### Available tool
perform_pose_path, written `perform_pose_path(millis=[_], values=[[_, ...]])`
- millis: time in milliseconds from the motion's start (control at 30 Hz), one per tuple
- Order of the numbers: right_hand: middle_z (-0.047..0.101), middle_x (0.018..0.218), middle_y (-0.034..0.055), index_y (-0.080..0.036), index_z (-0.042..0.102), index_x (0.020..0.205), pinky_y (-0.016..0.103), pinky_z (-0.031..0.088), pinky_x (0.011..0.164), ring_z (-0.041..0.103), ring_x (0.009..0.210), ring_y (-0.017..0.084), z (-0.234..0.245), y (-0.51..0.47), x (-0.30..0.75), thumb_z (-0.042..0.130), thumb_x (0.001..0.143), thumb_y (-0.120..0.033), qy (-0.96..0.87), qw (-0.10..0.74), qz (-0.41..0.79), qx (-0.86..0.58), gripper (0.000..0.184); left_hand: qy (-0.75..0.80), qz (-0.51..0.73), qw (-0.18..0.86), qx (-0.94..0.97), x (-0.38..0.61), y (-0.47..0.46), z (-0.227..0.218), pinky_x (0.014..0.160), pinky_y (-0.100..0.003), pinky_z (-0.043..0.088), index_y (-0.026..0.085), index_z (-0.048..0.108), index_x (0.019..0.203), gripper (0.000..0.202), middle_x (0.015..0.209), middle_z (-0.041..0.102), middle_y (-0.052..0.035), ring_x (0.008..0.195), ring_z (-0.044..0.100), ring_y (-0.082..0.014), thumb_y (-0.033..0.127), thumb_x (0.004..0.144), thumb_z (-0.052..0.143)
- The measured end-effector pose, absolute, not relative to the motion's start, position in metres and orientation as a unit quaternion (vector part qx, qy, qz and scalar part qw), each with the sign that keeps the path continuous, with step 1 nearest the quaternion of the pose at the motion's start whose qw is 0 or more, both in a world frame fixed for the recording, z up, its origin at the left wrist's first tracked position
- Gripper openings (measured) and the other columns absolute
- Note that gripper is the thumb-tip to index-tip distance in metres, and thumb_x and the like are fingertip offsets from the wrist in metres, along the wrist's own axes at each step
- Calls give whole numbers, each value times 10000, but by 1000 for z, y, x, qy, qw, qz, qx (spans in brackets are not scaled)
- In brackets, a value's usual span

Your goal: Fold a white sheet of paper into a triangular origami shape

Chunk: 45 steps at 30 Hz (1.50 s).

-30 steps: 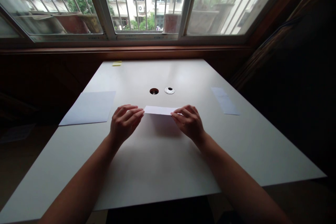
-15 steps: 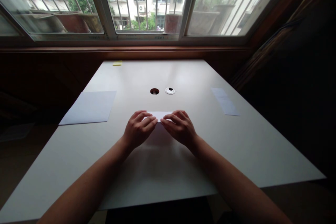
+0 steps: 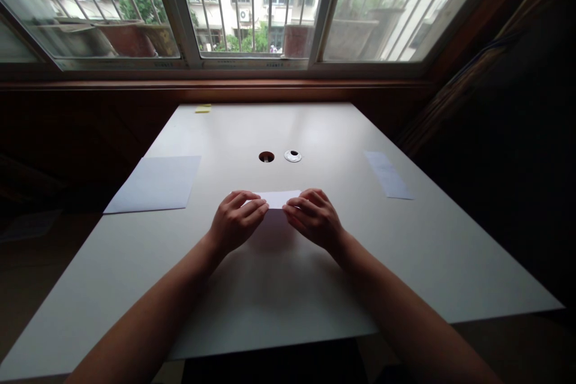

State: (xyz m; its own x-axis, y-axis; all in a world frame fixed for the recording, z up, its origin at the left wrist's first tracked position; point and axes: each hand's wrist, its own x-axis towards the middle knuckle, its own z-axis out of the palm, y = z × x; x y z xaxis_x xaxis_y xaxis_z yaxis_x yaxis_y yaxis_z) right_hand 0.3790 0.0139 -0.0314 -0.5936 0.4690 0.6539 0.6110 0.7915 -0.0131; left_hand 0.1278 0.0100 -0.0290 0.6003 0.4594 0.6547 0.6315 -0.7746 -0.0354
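Note:
Between my hands is a small piece of white paper [image 3: 278, 199], held near the middle of the table. Its near edge looks like a fold or crease, with a darker side hanging below. My left hand [image 3: 237, 219] is closed, thumb and fingertips pinching the paper left of its middle. On the right, my right hand [image 3: 315, 217] pinches the same edge, its fingertips a short gap from the left ones. My fingers and palms hide both ends of the paper.
A stack or sheet of white paper [image 3: 155, 185] lies at the table's left edge. To the right is a narrow paper strip [image 3: 389, 175]. Beyond my hands are a round cable hole [image 3: 266, 157] and its cover [image 3: 293, 156]. Yellow sticky notes [image 3: 203, 108] sit at the far left of the white table [image 3: 315, 312].
My right hand has slid a little to the right along the paper's edge, widening the gap between my fingertips. The left hand stays in nearly the same place.

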Motion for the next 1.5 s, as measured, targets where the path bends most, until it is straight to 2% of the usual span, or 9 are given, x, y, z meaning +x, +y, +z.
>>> perform_pose_path(millis=[367,567,700,833,1067,1500], values=[[720,964,11,-268,677,1029,376,443,832,569,876,196,-30,24,409,680,850,-157,-866,360,-131,-323,210,-337,-346,154,-862,107,18,-28,829,-394,517,265,689,1081,236,1043,753,-12,982,662,-217,155,879,633],[709,964,33,-245,684,970,385,451,819,569,860,210,-31,28,422,673,849,-139,-833,384,-138,-374,162,-356,-354,154,-851,95,23,-28,849,-401,522,254,684,1100,255,1060,748,-21,998,656,-222,152,871,639],[709,1033,44,-253,672,1097,392,455,829,575,898,222,-31,28,418,674,865,-167,-846,369,-124,-365,248,-348,-348,143,-859,98,22,-30,842,-402,517,256,685,1093,251,1041,750,-25,995,655,-225,148,873,631],[700,1116,58,-246,616,1248,399,448,845,572,941,232,-31,24,404,689,875,-265,-877,328,-113,-331,381,-337,-338,133,-869,107,19,-31,821,-396,510,246,685,1075,229,1030,749,-28,983,651,-228,147,877,623],[721,1034,20,-252,668,1099,372,417,804,563,898,201,-35,19,385,633,911,-196,-893,307,-115,-307,199,-325,-317,122,-883,118,14,-32,836,-392,492,236,677,1074,216,1035,741,-33,1007,637,-228,152,890,603],[726,990,14,-239,685,1061,364,411,778,545,848,186,-36,16,375,632,902,-177,-890,315,-139,-298,179,-310,-312,109,-891,132,7,-31,846,-398,479,228,673,1053,199,1014,737,-38,970,643,-219,153,890,585]])
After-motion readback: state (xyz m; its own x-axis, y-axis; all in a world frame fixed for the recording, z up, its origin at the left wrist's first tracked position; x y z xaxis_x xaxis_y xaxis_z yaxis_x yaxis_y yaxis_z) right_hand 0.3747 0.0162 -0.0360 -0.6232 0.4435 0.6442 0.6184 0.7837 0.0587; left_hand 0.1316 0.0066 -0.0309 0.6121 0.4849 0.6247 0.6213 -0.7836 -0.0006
